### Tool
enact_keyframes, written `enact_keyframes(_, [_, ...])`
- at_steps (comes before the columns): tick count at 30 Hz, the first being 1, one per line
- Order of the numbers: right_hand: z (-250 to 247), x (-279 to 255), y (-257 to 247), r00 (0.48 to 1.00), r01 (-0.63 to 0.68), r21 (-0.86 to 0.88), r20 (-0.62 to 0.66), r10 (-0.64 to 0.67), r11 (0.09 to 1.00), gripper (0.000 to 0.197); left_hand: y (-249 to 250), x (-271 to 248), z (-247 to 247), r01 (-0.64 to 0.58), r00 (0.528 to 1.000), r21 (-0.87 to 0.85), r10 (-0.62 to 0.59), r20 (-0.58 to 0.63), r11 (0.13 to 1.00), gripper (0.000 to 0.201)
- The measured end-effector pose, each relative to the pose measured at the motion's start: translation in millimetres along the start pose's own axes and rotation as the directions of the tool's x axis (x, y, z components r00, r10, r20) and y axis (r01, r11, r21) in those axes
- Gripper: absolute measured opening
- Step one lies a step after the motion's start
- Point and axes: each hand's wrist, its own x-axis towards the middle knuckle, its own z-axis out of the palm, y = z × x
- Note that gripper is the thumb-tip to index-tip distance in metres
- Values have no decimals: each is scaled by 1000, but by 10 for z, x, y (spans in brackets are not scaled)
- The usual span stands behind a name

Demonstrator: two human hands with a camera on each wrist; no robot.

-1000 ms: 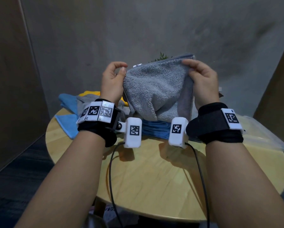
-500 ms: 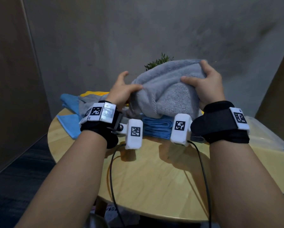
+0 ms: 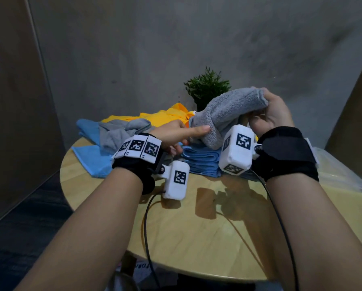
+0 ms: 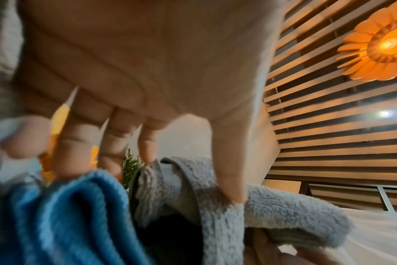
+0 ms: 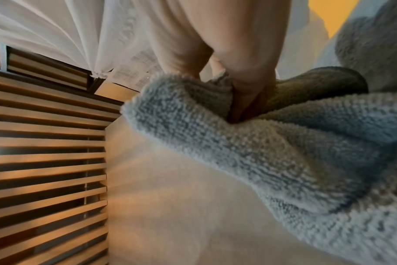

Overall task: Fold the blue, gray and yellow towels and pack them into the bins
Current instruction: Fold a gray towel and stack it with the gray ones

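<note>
A folded gray towel (image 3: 228, 114) hangs in the air over a folded blue towel (image 3: 201, 162) on the round wooden table (image 3: 217, 238). My right hand (image 3: 268, 110) grips the gray towel's upper right end (image 5: 261, 152), fingers curled over it. My left hand (image 3: 188, 139) lies below and to the left, fingers straight, its thumb touching the towel's lower end (image 4: 272, 211). Its fingertips reach down near the blue towel (image 4: 57, 215). A yellow towel (image 3: 165, 116), another gray towel (image 3: 121, 131) and an unfolded blue towel (image 3: 91, 158) lie at the back left.
A clear plastic bin (image 3: 339, 175) sits at the table's right edge. A small green plant (image 3: 207, 87) stands behind the towels. Black cables run from both wrist cameras across the bare near half of the table. A wall stands close behind.
The gray towel, held up flat by both hands, has come down folded over. My left hand let go of its corner and dropped low; my right hand moved right with the towel.
</note>
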Motion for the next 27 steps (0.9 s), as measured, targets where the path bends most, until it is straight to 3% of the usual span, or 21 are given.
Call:
enact_keyframes(2, [24, -27, -4, 1000, 18, 20, 23, -19, 1000, 31, 16, 4, 16, -43, 999, -21, 42, -34, 999, 50])
enact_keyframes(3, [39, -48, 14, 999, 33, 27, 15, -34, 999, 32, 25, 12, 28, -49, 997, -12, 48, -58, 999, 51])
enact_keyframes(6, [127, -118, 107, 997, 73, 6, -22, -73, 997, 57, 54, 31, 119, -35, 998, -22, 34, -61, 999, 82])
enact_keyframes(7, [158, -133, 134, 997, 79, -28, -9, -79, 997, 62, 62, 41, 147, -40, 997, -60, 36, -67, 997, 74])
enact_keyframes(9, [229, -177, 177, 997, 75, -79, 31, -73, 994, 64, 65, 54, 184, -55, 993, -101, 44, -109, 993, 34])
enact_keyframes(10, [251, -188, 182, 997, 70, -91, 46, -66, 993, 65, 38, 81, 185, -58, 989, -89, 45, -142, 994, 26])
enact_keyframes(16, [209, -232, 114, 998, 2, -30, 60, -1, 1000, 62, -56, 137, 99, -45, 973, -113, 18, -229, 993, 13])
enact_keyframes(19, [153, -223, 87, 1000, -2, -31, 21, 2, 1000, 60, -40, 121, 39, -211, 890, -239, 85, -448, 948, 20])
enact_keyframes(23, [87, -187, 41, 997, -42, -101, -74, 34, 994, 57, -30, 108, -113, -518, 743, -448, 124, -658, 728, 28])
enact_keyframes(25, [84, -198, 50, 995, -65, -182, -90, 49, 981, 56, -5, 89, -148, -595, 721, -501, 142, -678, 628, 27])
enact_keyframes(27, [91, -202, 69, 993, -22, -346, -113, -18, 938, 54, 5, 86, -141, -631, 718, -523, 177, -673, 573, 27])
